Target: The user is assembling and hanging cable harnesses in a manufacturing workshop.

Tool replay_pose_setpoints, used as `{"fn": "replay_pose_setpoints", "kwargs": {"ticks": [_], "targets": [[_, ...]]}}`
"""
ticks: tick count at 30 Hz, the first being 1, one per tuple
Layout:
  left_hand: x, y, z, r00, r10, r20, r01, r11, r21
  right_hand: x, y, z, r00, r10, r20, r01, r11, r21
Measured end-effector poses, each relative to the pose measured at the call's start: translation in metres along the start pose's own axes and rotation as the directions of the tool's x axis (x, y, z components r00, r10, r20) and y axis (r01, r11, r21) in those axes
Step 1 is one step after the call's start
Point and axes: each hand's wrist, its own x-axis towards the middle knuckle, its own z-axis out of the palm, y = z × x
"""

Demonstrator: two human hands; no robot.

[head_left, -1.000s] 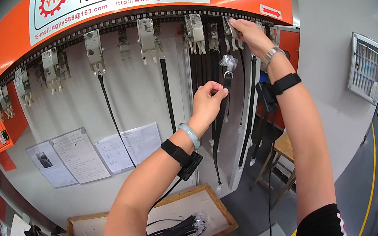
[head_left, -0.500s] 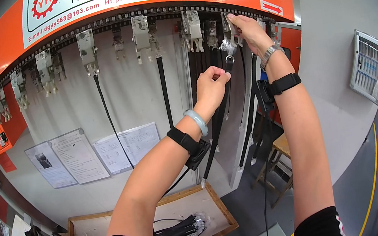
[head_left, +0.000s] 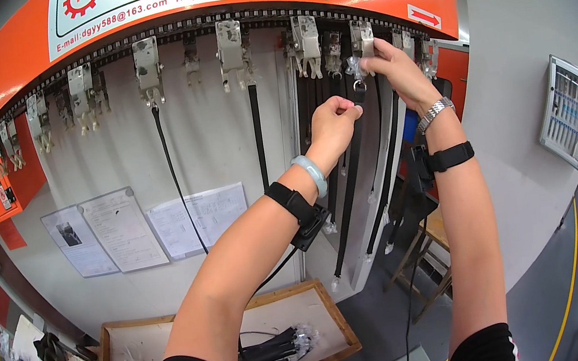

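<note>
My left hand (head_left: 332, 128) is closed, its thumb and forefinger pinched at the upper part of a black strap (head_left: 354, 179) that hangs down. A metal ring (head_left: 360, 85) and a scrap of clear plastic wrap (head_left: 354, 66) sit at the strap's top end, right under a metal spring clip (head_left: 363, 33). Beside that clip, my right hand (head_left: 404, 79) has thumb and fingers apart, the thumb by the plastic and the forefinger against the clip's right side. Whether the clip's jaws grip the strap is hidden.
An orange overhead conveyor (head_left: 205, 4) carries several clips on a chain, some with black straps hanging. Below stands a wood-framed tray (head_left: 338, 321) with a bundle of straps (head_left: 276, 350). Papers (head_left: 199, 223) are fixed to the panel; a wooden stool (head_left: 433, 234) is at right.
The right hand has slid down from the clip's upper lever, and its thumb now shows apart from the forefinger. The left hand keeps its pinch by the strap. The whole view has shifted slightly.
</note>
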Motion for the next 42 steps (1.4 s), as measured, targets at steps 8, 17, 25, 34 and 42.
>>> {"fn": "replay_pose_setpoints", "kwargs": {"ticks": [8,17,25,34,42], "targets": [[-0.011,-0.024,-0.016,0.997,0.071,-0.018,-0.07,0.997,0.018,0.0,0.019,0.003,0.906,-0.404,-0.127,0.279,0.795,-0.539],[0.001,-0.11,-0.144,0.877,0.153,-0.455,-0.029,0.963,0.268,-0.086,-0.006,0.199,0.959,-0.274,-0.076,0.274,0.962,-0.015],[0.04,-0.098,-0.159,0.98,0.0,-0.197,0.064,0.946,0.317,0.088,0.096,0.215,0.882,-0.312,-0.354,0.156,0.901,-0.405],[0.055,-0.095,-0.172,0.984,0.064,-0.167,-0.017,0.963,0.27,0.147,0.067,0.212,0.989,0.073,-0.13,-0.026,0.944,0.329],[-0.061,-0.088,-0.217,0.99,-0.133,-0.036,0.137,0.973,0.187,0.131,0.068,0.207,0.847,-0.305,-0.436,0.258,0.952,-0.165]]}}
